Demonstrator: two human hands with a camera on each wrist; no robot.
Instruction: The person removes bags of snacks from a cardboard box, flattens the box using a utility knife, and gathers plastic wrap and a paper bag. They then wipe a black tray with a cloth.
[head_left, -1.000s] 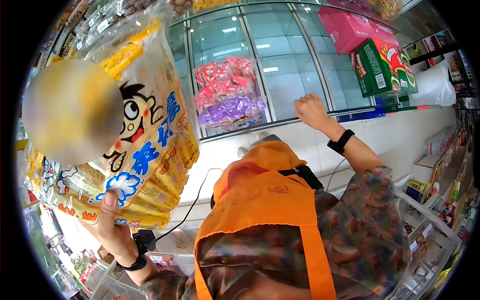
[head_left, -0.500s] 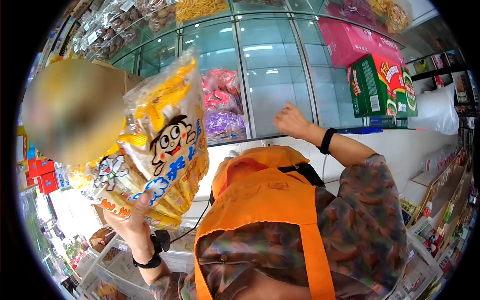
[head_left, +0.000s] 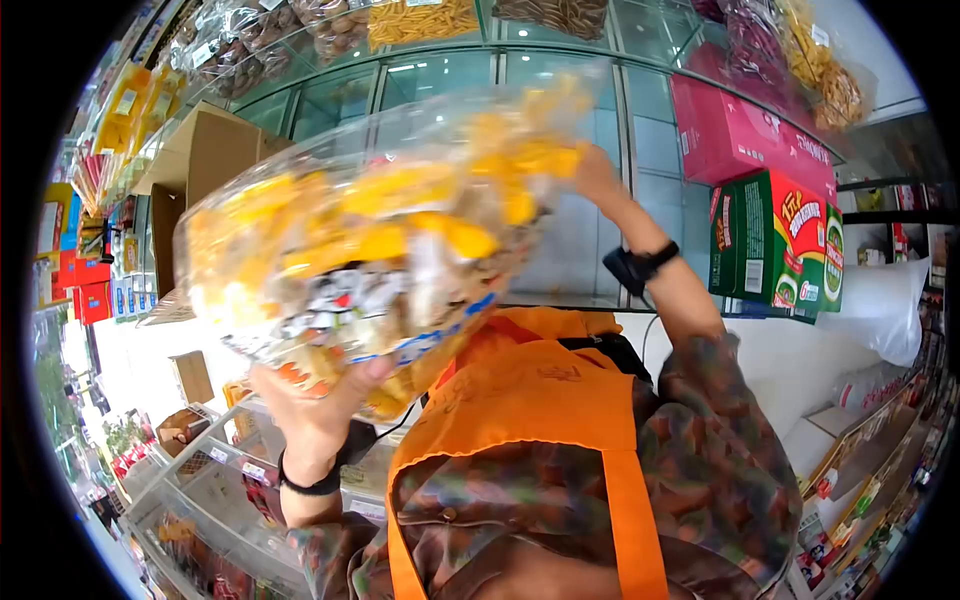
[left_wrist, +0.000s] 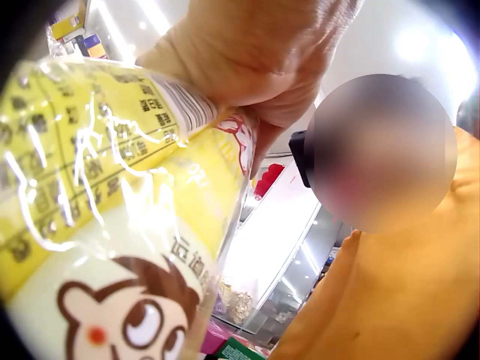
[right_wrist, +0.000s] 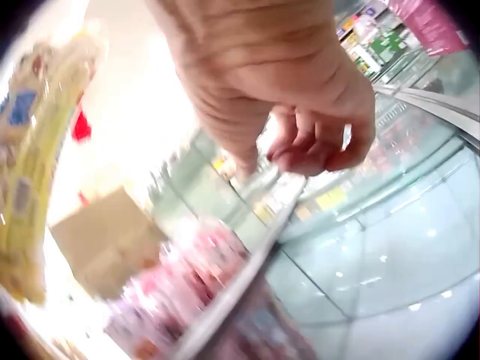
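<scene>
My left hand (head_left: 315, 415) grips the lower edge of a large clear bag of yellow-wrapped snacks (head_left: 370, 250), thumb across its printed front. The bag is tilted, its loose top end pointing right over the glass counter; motion blurs it in the head view. Up close in the left wrist view, the bag (left_wrist: 90, 187) shows a cartoon face and barcode beneath the hand (left_wrist: 255, 60). My right hand (head_left: 600, 180) is beside the bag's top end, overlapping it in the head view. In the right wrist view, that hand (right_wrist: 277, 82) has loosely curled fingers holding nothing, with the bag apart at left.
The glass counter (head_left: 440, 75) spans the back, with bagged dry goods (head_left: 425, 22) on its upper shelf. Pink candy bags (right_wrist: 187, 270) lie there, mostly hidden in the head view. A green-red box (head_left: 765, 240) and pink box (head_left: 740, 130) stand right; an open carton (head_left: 220, 160) stands left.
The bag has swung right and turned from upright to lying sideways, now covering the candy bags. My right hand has risen to the bag's top end. The view has shifted, revealing the carton.
</scene>
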